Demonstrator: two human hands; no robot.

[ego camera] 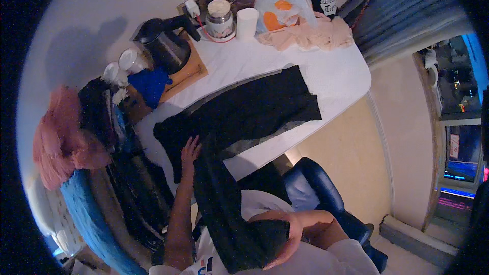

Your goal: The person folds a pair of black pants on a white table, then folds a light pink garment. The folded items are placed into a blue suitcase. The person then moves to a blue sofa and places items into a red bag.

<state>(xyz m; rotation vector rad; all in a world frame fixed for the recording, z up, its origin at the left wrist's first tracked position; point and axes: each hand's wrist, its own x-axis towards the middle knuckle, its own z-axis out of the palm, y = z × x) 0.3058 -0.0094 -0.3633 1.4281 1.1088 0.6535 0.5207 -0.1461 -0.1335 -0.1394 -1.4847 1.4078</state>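
A black garment (pixel 252 109) lies spread over the white table (pixel 336 72). One long part of it, perhaps a sleeve (pixel 225 198), trails off the near edge towards my chest. My left hand (pixel 190 152) rests on the cloth by the fold where this part leaves the table, its fingers a little apart. Close to my body, my right hand (pixel 288 240) has hold of the end of the trailing part. Some of its fingers are hidden by the cloth. Greyish cloth shows along the edges beneath the black garment.
A black kettle (pixel 166 47), a lidded jar (pixel 219 21), a white cylinder (pixel 247 23) and a plastic bag (pixel 282 4) stand along the back. Pink lace cloth (pixel 309 36) lies beside the bag. Hanging clothes (pixel 68 137) crowd the left; a dark blue chair (pixel 317 183) stands right.
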